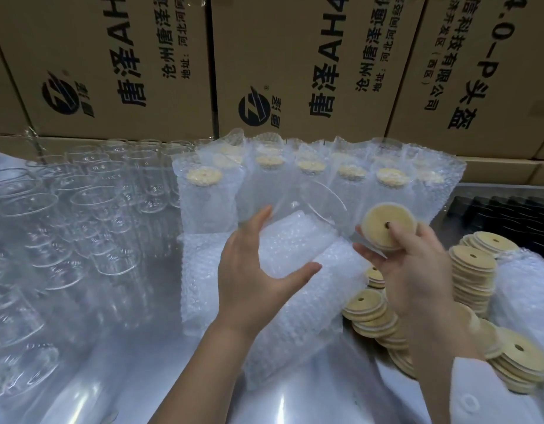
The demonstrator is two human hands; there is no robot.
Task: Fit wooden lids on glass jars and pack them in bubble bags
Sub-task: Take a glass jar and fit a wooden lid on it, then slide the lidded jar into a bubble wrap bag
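**A:** The left hand is up over the middle of the bench. Thumb and fingers are spread wide round a clear glass jar, which is tipped over with its mouth facing right.

**B:** The right hand is just beside that mouth, pinching a round pale wooden lid with a centre hole. Thumb on its face, fingers behind. Lid and rim are close, but I can't tell if they touch.

**A:** Under both hands there's a heap of flat clear bubble bags.

**B:** Behind them, a row of bagged jars stands upright with lids on, against brown printed cardboard boxes.

**A:** Bare open glass jars crowd the left. Stacked wooden lids sit to the right, some toppled.
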